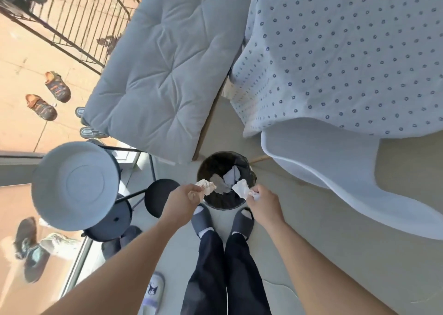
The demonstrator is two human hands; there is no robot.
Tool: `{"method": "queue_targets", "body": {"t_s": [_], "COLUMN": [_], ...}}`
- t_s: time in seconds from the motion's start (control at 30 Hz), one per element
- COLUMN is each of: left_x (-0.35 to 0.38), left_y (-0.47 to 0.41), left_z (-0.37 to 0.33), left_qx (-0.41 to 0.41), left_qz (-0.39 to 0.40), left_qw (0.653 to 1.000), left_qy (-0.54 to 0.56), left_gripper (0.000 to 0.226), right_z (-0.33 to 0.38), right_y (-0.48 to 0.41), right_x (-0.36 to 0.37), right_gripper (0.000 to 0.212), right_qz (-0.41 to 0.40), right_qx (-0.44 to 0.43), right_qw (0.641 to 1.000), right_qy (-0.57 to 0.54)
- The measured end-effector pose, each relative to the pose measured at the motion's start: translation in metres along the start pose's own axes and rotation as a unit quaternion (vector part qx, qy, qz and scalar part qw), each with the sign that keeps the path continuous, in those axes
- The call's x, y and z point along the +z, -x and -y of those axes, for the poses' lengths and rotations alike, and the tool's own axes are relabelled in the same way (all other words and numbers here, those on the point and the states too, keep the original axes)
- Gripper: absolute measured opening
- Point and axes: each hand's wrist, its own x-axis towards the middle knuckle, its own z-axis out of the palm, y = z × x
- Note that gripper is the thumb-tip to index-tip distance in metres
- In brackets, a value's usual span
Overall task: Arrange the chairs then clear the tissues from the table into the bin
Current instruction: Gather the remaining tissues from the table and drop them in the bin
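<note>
A round black bin [249, 173] stands on the floor just in front of my feet, with crumpled paper inside it. My left hand [185, 195] pinches a crumpled tissue [206, 185] over the bin's left rim. My right hand [263, 201] grips a white tissue [241, 188] over the bin's right rim. A white moulded chair [335, 171] sits to the right, partly under the table with the dotted cloth [347, 51]. A cushioned seat [163, 70] lies beyond the bin.
A white bowl-shaped stool [74, 185] and dark round stools [160, 196] stand at the left by a glass door track. Sandals [48, 96] lie outside near a metal railing [79, 20]. A slipper [153, 290] lies on the floor by my left leg.
</note>
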Motion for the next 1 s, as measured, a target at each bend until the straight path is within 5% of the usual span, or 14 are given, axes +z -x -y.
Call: {"method": "queue_targets", "body": {"t_s": [0.33, 1.0], "left_x": [0.059, 0.060], "left_y": [-0.056, -0.065], "left_z": [0.042, 0.042], "left_qx": [-0.012, 0.017], "left_qz": [0.065, 0.128], "left_qw": [0.995, 0.988], "left_qy": [-0.079, -0.086], "left_gripper": [0.047, 0.049], "right_z": [-0.030, -0.029], "right_y": [-0.053, -0.048], "right_x": [0.057, 0.074], "right_gripper": [0.018, 0.052], "right_qz": [-0.007, 0.002], "right_qx": [0.044, 0.028], "right_qw": [0.999, 0.999], "right_qy": [0.001, -0.031]}}
